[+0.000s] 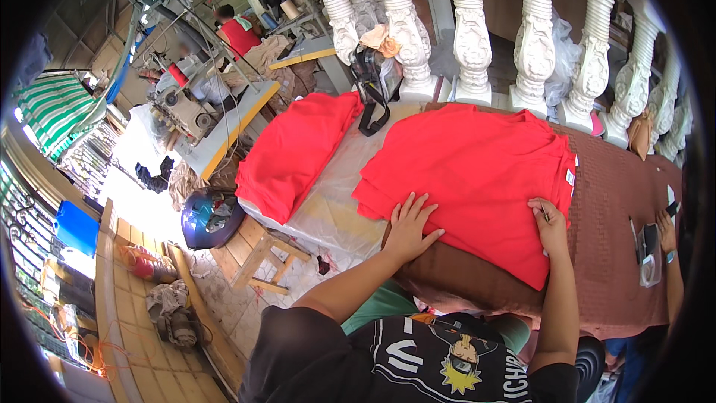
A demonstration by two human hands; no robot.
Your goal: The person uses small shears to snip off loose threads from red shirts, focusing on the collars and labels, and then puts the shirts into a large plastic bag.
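Note:
A stack of red garments [470, 157] lies spread on the brown-covered table in front of me, with small white labels at its right edge. My left hand [409, 230] rests on the near left edge of the red cloth, fingers spread and holding nothing. Over the right part of the stack, my right hand [550, 230] is closed with its fingertips on the cloth. A small dark object [546, 216] shows between its fingers, too small to name for certain. Farther left lies a second red garment pile [302, 151] on a plastic-covered surface.
Another person's hand [666, 230] lies on the brown cloth [604, 186] at the far right, near a black case [649, 245]. White balusters [471, 37] line the far side. To the left are a sewing machine [186, 112], a wooden stool [261, 254] and a dark helmet [210, 220].

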